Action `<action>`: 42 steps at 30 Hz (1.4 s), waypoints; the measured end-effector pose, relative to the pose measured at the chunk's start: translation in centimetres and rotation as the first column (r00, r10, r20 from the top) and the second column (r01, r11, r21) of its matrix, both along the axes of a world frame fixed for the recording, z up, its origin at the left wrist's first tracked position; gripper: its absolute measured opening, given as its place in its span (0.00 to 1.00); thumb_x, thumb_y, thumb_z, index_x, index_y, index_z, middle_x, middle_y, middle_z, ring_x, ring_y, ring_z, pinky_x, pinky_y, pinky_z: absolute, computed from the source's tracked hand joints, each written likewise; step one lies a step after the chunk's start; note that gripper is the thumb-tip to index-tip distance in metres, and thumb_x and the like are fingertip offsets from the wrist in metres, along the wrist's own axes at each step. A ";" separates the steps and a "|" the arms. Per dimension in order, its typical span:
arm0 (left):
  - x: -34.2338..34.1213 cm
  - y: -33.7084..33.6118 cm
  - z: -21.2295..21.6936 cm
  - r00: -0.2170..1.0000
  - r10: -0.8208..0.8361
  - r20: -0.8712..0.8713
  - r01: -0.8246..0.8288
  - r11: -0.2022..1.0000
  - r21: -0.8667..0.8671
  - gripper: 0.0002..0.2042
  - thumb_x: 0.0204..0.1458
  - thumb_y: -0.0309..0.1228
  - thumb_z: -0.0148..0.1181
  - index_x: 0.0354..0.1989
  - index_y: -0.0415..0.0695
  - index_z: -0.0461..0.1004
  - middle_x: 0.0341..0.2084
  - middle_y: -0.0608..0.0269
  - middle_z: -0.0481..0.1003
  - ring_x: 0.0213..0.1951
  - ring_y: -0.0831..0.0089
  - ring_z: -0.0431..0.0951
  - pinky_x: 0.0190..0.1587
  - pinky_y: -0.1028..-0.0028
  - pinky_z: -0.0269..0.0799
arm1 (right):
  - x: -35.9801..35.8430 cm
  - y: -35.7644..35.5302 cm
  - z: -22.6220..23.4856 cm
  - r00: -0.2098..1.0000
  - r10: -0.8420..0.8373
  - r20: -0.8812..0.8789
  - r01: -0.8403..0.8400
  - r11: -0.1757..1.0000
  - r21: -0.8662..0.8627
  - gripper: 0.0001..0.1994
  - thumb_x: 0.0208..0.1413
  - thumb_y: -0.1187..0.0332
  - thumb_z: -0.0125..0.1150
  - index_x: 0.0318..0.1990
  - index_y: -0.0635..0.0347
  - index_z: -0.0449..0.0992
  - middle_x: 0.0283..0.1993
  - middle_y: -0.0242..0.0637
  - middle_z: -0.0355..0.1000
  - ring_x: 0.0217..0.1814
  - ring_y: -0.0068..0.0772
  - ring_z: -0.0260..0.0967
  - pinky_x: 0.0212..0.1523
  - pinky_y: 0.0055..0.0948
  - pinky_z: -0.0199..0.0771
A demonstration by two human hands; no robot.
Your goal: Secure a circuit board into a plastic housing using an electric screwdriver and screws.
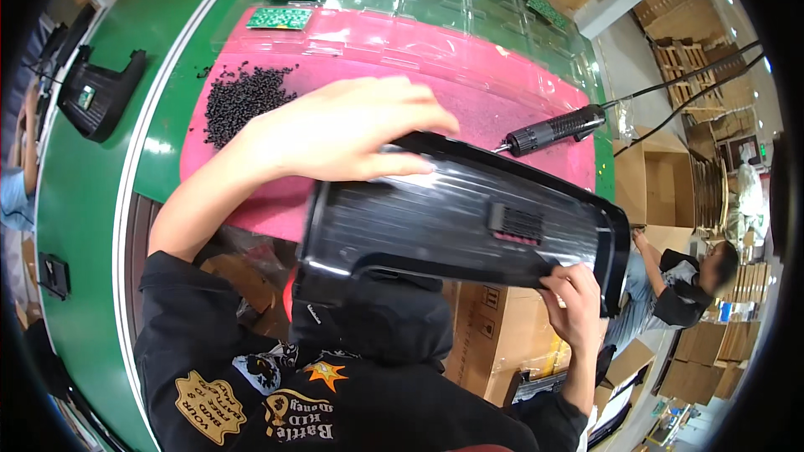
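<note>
A long black plastic housing (427, 218), ribbed inside with a small slotted vent, is held up tilted between my hands over the near edge of the pink mat (469, 100). My left hand (352, 130) grips its far left edge, thumb along the inner face and fingers over the rim, slightly blurred. At the near right edge, my right hand (574, 301) pinches the rim with bent fingers. A heap of small black screws (243, 100) lies beyond my left forearm. To the right on the mat rests a black electric screwdriver (557, 130), its tip close to the housing's far edge.
Clear plastic trays (410, 33) with several green circuit boards (280, 18) cover the far side of the table. Along the left runs a green belt (84, 184) carrying another black housing (100, 96). Cardboard boxes (662, 188) and a seated person (682, 285) are at the right.
</note>
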State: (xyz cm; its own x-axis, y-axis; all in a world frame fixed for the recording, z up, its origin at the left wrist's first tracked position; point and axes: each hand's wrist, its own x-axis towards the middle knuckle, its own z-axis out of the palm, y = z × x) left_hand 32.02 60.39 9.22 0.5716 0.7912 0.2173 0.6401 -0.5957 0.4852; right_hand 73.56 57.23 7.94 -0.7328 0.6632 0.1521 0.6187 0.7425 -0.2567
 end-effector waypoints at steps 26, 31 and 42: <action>-2.9 1.6 -4.7 0.998 0.051 0.046 -0.053 0.998 0.040 0.14 0.49 0.30 0.65 0.44 0.39 0.78 0.40 0.49 0.79 0.45 0.50 0.79 0.47 0.56 0.77 | -47.2 18.2 -5.0 0.926 0.375 0.044 -0.377 0.913 0.154 0.31 0.60 0.50 0.56 0.66 0.55 0.63 0.61 0.49 0.69 0.67 0.51 0.59 0.69 0.51 0.52; -3.2 1.5 -5.1 0.999 0.037 0.011 -0.037 0.997 0.071 0.16 0.50 0.31 0.64 0.48 0.41 0.77 0.44 0.49 0.78 0.49 0.50 0.77 0.50 0.56 0.76 | -48.0 17.9 -5.1 0.945 0.317 -0.081 -0.306 0.944 0.127 0.24 0.59 0.55 0.58 0.58 0.59 0.73 0.60 0.48 0.70 0.66 0.52 0.61 0.65 0.53 0.57; -4.3 1.1 -3.4 0.986 0.157 -0.051 -0.160 0.986 -0.048 0.11 0.49 0.34 0.67 0.37 0.40 0.80 0.38 0.51 0.80 0.42 0.51 0.79 0.44 0.57 0.74 | -35.2 13.8 2.1 0.658 0.482 -0.578 -0.310 0.874 0.375 0.05 0.54 0.68 0.62 0.35 0.57 0.80 0.38 0.35 0.75 0.47 0.41 0.70 0.51 0.42 0.65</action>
